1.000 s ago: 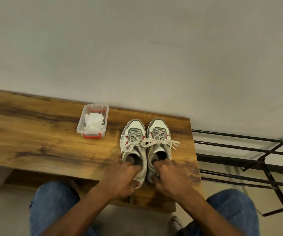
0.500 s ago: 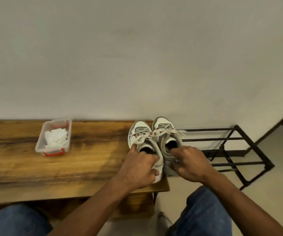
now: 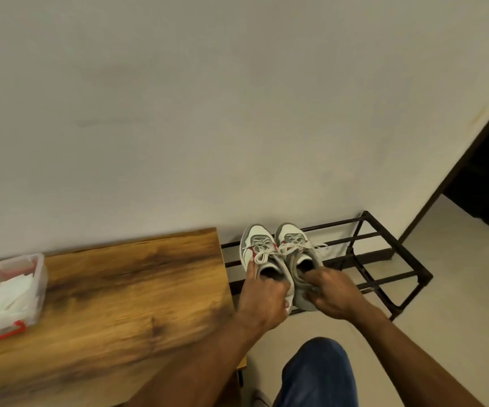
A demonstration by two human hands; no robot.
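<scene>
Here, the left sneaker and the right sneaker, both white and grey with red trim, sat side by side and touching. Their toes pointed away from the fingers toward the wall, and their loose laces crossed just beyond the fingertips. The left hand gripped the left sneaker at the heel. Most of its fingers were curled into the collar opening, while one finger lay straight along the shoe's outer side. The right hand held the right sneaker the same way, with its fingers hooked over the rim of the opening and pressed close together.

Under the fingers and the pair ran the top bars of a black metal shoe rack, which stretched on to the right of the right hand's fingers. Whether the soles rested on those bars could not be told.

Just left of the left hand's fingers ended a wooden bench. Well away from them on that side, at its far end, stood a clear plastic box with red clips, holding white tissues. Nearer than the fingers, a knee in blue jeans showed above the pale floor.
</scene>
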